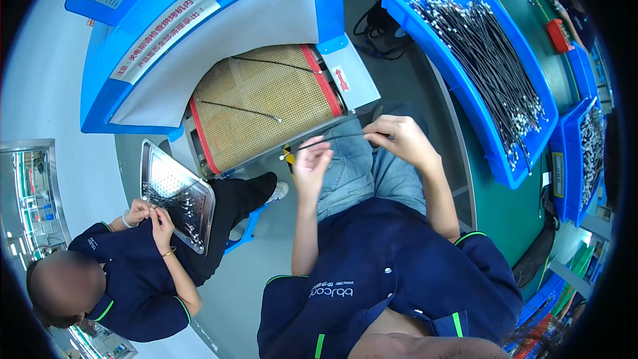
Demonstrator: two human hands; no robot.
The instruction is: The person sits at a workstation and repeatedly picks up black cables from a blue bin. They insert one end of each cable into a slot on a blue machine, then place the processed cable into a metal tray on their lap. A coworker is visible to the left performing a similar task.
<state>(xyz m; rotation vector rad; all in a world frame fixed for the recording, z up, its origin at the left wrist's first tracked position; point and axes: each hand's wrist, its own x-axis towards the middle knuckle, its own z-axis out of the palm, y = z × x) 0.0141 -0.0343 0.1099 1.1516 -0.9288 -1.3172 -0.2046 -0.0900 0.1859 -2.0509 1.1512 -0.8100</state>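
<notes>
The left hand (312, 161), in front of the mesh belt (266, 91), is half open, fingers curled at a black cable (345, 136); whether they pinch it cannot be told. The right hand (404, 141), off the belt's front right corner, pinches the cable near its other end. The cable stretches between both hands before the belt, slim, nearly straight, with a small white tip (282, 157) at its left end
</notes>
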